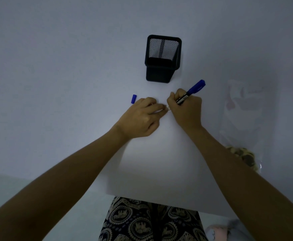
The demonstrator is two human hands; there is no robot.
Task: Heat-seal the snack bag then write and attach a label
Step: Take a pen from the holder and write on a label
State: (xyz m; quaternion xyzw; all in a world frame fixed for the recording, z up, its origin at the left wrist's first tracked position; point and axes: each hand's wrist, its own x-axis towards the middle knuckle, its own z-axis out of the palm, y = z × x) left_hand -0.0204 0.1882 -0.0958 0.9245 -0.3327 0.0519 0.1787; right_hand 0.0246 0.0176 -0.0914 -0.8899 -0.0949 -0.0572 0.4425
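cap (133,98) lying off to the left, out of the way | left hand (140,117) pinning the small white label (157,111) flat under curled fingers | right hand (185,108) gripping the blue marker (191,92), writing | snack bag (243,122) waiting at far right, seal state unclear

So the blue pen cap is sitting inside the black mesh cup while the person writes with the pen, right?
Not quite. The head view shows the cap lying on the table, left of the hands, not in the cup. The right hand does hold the pen.
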